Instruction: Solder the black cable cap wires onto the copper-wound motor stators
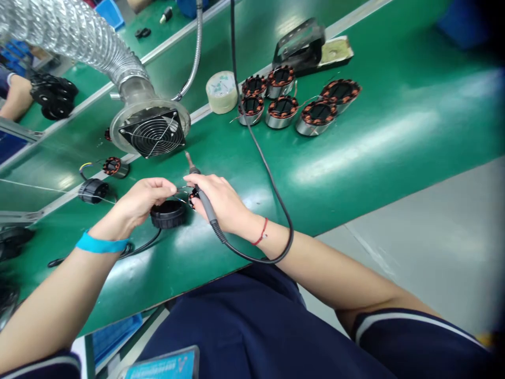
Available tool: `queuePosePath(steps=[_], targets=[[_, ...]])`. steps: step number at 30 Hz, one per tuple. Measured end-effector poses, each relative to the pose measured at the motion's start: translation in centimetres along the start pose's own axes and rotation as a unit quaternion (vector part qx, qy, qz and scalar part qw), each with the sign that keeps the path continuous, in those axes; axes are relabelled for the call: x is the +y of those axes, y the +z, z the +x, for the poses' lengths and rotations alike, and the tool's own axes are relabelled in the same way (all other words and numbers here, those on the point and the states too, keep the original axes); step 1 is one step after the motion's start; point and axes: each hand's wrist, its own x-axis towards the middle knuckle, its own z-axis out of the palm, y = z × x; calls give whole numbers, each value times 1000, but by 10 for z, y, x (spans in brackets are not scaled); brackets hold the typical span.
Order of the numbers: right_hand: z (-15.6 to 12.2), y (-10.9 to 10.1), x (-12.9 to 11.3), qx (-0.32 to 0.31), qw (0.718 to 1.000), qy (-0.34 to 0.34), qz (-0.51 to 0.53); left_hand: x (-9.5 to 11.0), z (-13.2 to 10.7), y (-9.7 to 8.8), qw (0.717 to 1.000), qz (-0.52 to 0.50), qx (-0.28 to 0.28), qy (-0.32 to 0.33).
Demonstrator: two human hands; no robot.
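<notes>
My right hand (221,202) is closed around a soldering iron (197,181), its tip pointing up and away toward the fan. The iron's black cable (276,195) loops round my wrist and runs up the bench. My left hand (144,202) is closed in a pinch on thin wires (181,190) that lead to a small motor part partly hidden behind my right fingers. A black round cap (168,213) lies on the green bench (374,121) just below both hands.
A fume extractor fan (152,131) on a silver flexible duct (74,37) stands just beyond my hands. Several copper-wound stators (282,108), a tape roll (221,92) and a black iron stand (302,45) lie farther back. Another person's arm (16,97) shows at far left.
</notes>
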Motion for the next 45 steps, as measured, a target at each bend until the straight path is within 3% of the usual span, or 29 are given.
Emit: queuePosePath(steps=[7,13,19,25,31,34,37,42,45], targets=[[-2,1,-1,1,1000,4,-1,-4,0,4,998,54,10,13],[-3,0,0,27,1000,-1,3,-2,-4,-13,989,81,-120,-5],[-3,0,-1,35,999,-17,19,-8,-4,0,994,95,-57,-21],[-2,9,-3,16,998,-48,-21,-14,-5,0,991,73,-110,-9],[-2,18,2,37,998,-51,-11,-16,-11,-2,984,79,-158,14],[-3,13,3,56,997,-49,17,-20,-10,-10,989,102,-102,26],[-4,5,5,88,995,-38,30,-29,-1,-41,983,172,20,52],[-6,-1,7,118,992,-22,43,-55,13,-108,924,288,244,52],[-7,-1,6,99,994,-21,36,-61,21,-123,903,305,300,47]])
